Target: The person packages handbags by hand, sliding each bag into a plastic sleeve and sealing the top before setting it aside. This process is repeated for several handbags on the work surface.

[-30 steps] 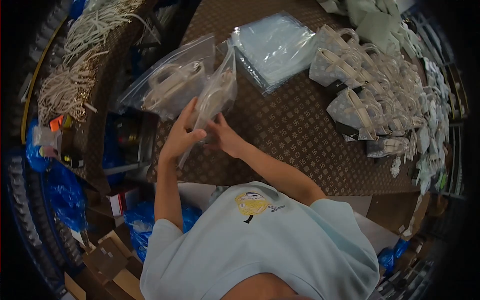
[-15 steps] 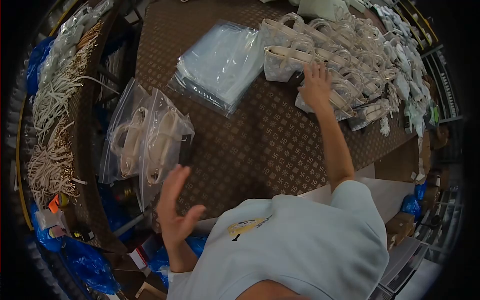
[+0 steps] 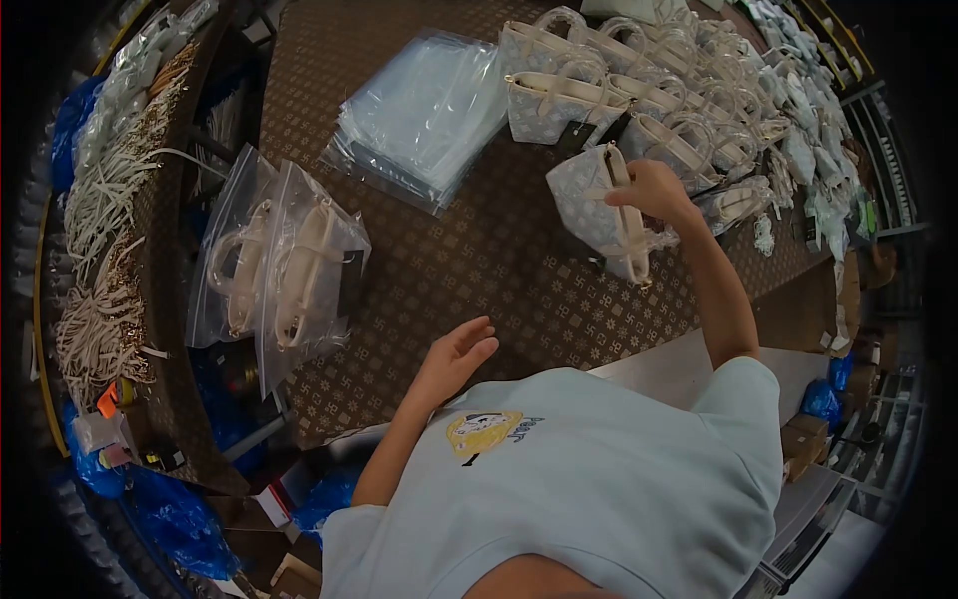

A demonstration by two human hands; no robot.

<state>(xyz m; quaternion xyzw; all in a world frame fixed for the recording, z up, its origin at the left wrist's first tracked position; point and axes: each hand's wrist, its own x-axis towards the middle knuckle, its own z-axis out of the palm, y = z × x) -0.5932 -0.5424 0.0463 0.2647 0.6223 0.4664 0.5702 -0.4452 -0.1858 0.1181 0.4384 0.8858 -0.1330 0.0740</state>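
My right hand [image 3: 654,192] grips a small pale patterned handbag [image 3: 589,205] by its top edge, and the bag is tilted over the brown patterned table [image 3: 479,290]. Near the front edge of the table, my left hand [image 3: 457,359] is held above the surface with nothing in it, thumb and fingers apart. A stack of clear plastic bags [image 3: 419,115] lies at the back of the table. To the left are two handbags in clear zip bags [image 3: 304,270]. Several more pale handbags [image 3: 564,100] stand in rows behind my right hand.
Bundles of pale straps [image 3: 105,220] hang over a rack at the left. Small pale wrapped items [image 3: 803,150] are heaped at the right end of the table. Blue plastic bags [image 3: 175,524] lie low at the left, and a white panel [image 3: 669,369] runs along the front edge.
My right hand has closed on a handbag and drawn it out of the group towards me. My left hand has moved right, away from the zip bags. The view has shifted slightly.
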